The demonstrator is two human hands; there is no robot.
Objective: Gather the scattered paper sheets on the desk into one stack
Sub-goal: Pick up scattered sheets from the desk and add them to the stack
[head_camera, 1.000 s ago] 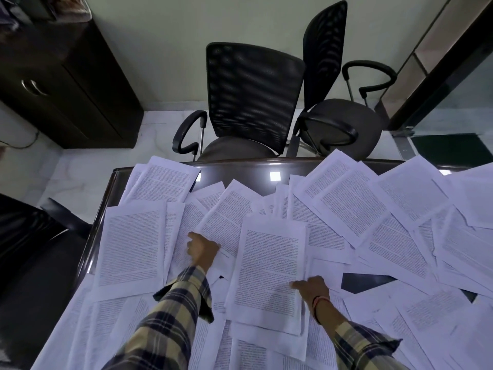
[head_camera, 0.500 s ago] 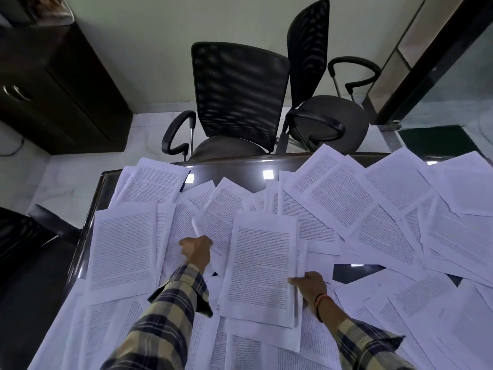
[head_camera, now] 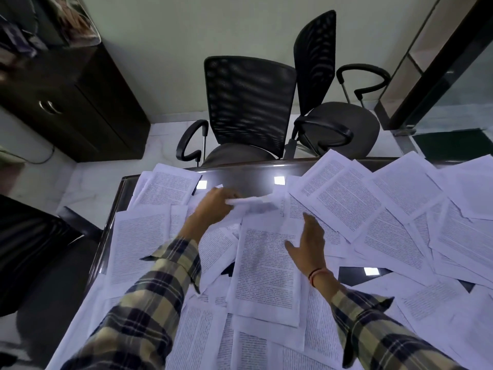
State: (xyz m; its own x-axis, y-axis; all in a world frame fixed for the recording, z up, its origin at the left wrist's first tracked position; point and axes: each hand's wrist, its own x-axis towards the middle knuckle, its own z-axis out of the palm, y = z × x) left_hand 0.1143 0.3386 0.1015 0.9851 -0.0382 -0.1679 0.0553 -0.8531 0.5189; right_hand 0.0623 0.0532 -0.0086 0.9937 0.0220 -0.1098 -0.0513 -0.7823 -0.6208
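Dark worktop (head_camera: pixel 240 180) buried under printed sheets (head_camera: pixel 394 217). Left hand (head_camera: pixel 213 206) pinching a lifted, blurred sheet (head_camera: pixel 253 205); right hand (head_camera: pixel 309 241) beside it, fingers spread, holding nothing.

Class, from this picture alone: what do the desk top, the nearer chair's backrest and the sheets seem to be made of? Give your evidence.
Desk top: dark and glossy, perhaps glass or polished laminate; it mirrors bright ceiling lights.
Chair backrest: black mesh, likely synthetic; a fine weave shows moiré bands.
Sheets: thin matte white paper with printed text; the sheet that the left hand grips bends.
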